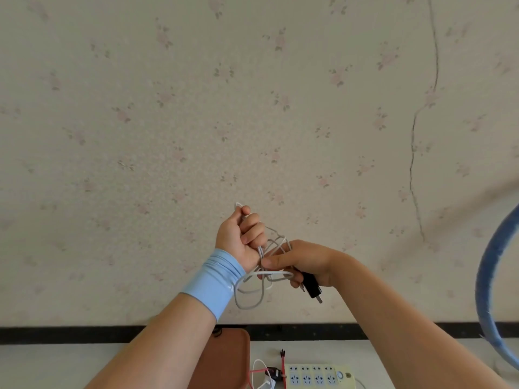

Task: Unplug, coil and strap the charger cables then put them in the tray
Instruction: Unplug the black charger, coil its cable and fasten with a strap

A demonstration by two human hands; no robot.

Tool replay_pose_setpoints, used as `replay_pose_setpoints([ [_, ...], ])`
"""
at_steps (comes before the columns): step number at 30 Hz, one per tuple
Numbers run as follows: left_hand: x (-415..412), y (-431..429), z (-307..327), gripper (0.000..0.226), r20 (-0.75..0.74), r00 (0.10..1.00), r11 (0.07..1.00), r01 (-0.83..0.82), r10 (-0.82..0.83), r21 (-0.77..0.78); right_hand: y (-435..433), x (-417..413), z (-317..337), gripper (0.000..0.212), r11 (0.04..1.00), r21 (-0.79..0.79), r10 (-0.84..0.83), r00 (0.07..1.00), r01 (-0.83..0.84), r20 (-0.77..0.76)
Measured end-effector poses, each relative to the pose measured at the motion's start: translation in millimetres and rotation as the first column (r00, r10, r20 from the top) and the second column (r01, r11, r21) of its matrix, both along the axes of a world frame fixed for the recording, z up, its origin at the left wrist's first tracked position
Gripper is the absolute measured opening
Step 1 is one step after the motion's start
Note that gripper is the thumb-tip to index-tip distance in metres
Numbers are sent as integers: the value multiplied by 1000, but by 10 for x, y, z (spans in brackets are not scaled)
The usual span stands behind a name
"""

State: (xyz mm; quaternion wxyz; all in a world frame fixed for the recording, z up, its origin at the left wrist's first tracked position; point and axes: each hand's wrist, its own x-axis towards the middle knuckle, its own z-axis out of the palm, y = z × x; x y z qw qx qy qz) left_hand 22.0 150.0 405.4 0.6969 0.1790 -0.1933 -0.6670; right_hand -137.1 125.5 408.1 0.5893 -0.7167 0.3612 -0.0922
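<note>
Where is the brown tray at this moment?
In the head view the brown tray sits at the bottom centre, partly hidden by the left forearm, with the pale yellow power strip to its right.

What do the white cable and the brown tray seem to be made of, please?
The white cable: likely soft plastic or rubber jacket, smooth, faintly glossy; it bends in loose loops. The brown tray: perhaps plastic or faux leather, matte; even colour, rounded corner.

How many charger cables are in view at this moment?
3: a white cable gripped by the left hand and right hand; a second white cable and a red cable lying by the power strip. More may be hidden.
</note>
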Motion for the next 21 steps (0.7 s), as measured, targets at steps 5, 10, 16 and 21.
replay_pose_setpoints([
  [5, -40, 17, 39, 42, 62, 998, 1000, -24, 25, -20, -81, -23, 12, 19, 999, 2, 49, 992, -49, -113],
  [10, -134, 58, 39, 38, 244, 968, 998, -50, 61, -49, -163, -65, 63, 28, 976, -207, 13, 960, -73, -278],
  [16, -163, 22, 26, 39, 225, 968, 993, -109, 115, -38, -194, -88, -16, 14, 914, -365, -14, 886, -176, -463],
  [21, 60, -30, 99, 43, 33, 982, 982, -188, 187, 28, -172, -134, -51, 15, 944, -310, 16, 953, -114, -301],
])
